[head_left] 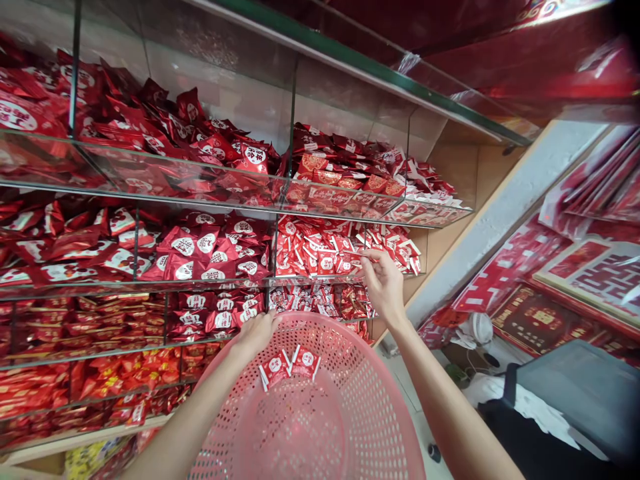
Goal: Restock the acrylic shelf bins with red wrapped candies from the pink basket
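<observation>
My left hand [257, 333] is closed over the far rim of a pink perforated plastic basket [385, 400]. Inside the basket lie two small red-and-white candy packets [306, 362], side by side near its far wall. In front of the shelf, to the right of the basket's far rim, my right hand [383, 283] pinches a small red packet [354, 255] between thumb and fingers. Behind that packet is a glass compartment full of similar red-and-white packets [320, 250]. The fingertips partly hide what they hold.
Glass-fronted shelves [200, 183] with thin dividers hold heaps of red packets on several levels. A green-edged glass shelf [360, 63] juts out overhead. To the right are a wooden side panel [450, 220], red decorations [595, 273] and a grey lid-like object [580, 393].
</observation>
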Available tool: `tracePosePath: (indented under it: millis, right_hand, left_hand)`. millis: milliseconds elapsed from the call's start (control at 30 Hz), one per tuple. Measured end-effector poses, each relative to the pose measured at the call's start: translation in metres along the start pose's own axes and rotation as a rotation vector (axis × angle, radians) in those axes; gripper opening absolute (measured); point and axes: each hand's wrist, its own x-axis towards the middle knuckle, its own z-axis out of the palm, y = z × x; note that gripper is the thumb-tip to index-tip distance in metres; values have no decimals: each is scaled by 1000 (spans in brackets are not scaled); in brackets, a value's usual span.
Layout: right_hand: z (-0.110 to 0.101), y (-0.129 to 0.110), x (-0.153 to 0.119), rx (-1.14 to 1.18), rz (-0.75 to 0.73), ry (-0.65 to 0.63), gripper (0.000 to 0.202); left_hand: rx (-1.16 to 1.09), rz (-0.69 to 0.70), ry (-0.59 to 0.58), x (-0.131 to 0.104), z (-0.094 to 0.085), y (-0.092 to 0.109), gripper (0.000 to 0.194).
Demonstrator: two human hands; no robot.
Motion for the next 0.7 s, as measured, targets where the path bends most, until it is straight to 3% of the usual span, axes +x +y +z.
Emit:
tracePosePath:
  millis: [100,200,367,500,600,700]
  right_hand:
    - [8,-14,-17,117,52,-145,24]
    - [32,-12,-41,159,45,-382,20]
    - [87,20,-93,3,-53,-976,13]
    - [112,36,-123,-202,-103,-1412,11]
    - [119,34,-125,-287,-100,-1527,12]
    - [125,30,-114,-313,-83,-1491,13]
  left_hand:
    - [-1,-16,-2,1,2,0,44]
    - [-11,-43,-15,2,2,0,44]
    - [-12,-29,-11,1,2,0,45]
    - [2,-25,4,-1,0,1,45]
    - [-11,-31,6,-3,-2,3,44]
    - [-12,-30,3,-5,-6,5,43]
